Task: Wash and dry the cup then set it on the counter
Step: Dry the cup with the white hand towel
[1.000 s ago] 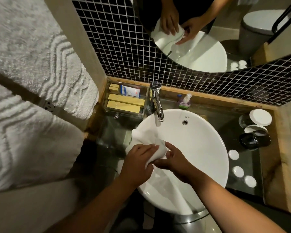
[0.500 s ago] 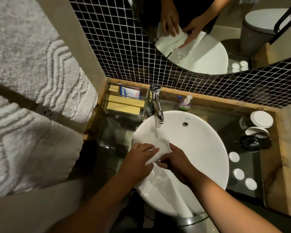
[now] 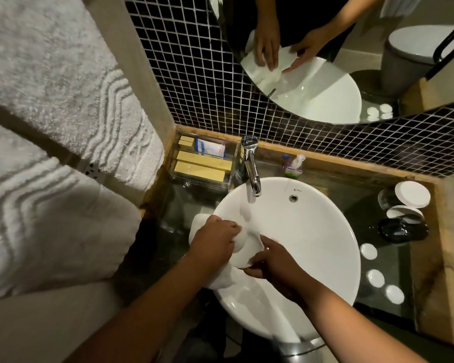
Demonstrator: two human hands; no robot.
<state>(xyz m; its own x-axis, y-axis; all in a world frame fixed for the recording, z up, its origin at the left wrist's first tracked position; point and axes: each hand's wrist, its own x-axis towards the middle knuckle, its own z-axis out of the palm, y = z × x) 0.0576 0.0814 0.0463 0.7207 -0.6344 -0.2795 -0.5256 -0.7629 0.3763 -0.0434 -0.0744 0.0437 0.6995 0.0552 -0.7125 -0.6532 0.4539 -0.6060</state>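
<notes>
Both hands work together over the near edge of the basin (image 3: 312, 244): the left hand (image 3: 211, 243) is closed on a white cloth (image 3: 220, 280), and the right hand (image 3: 271, 260) grips the white cup (image 3: 244, 254), which sits between them, partly wrapped. No water seems to run from the tap (image 3: 252, 169) just beyond the hands, so washing looks finished and drying is under way. What remains is setting the cup on the bench (image 3: 372, 213) out past the right hand.

Cup (image 3: 243, 254): we are seeing it white, mostly wrapped in white cloth (image 3: 222, 280), tilted.
Place: it is sitting over the basin's (image 3: 312, 244) left side.
</notes>
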